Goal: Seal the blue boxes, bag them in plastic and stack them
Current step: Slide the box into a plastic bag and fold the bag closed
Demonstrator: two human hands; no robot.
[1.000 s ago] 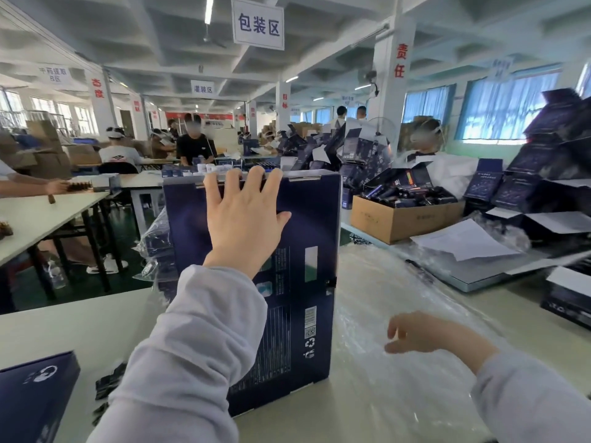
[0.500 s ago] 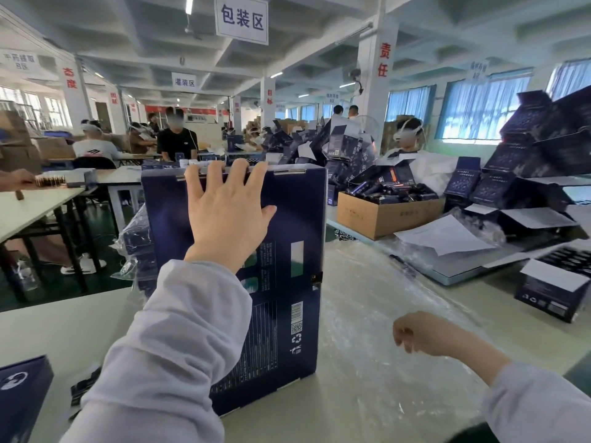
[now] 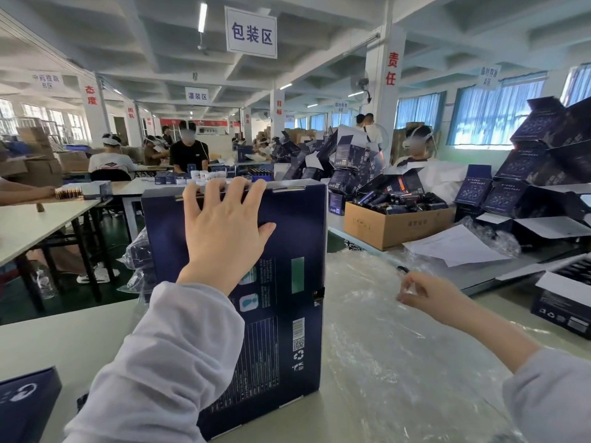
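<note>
Item one: the pale worktable (image 3: 64,330), its right half covered by a spread of clear plastic bags (image 3: 399,362). Item two: one blue box (image 3: 287,238), standing upright on end on the table at the left edge of the plastic. Item three: my left hand (image 3: 224,228), released and flat against the box's near face, fingers spread, tips at its top edge; item four: my right hand (image 3: 425,295), fingers curled low over the plastic, though I cannot tell whether they pinch it.
</note>
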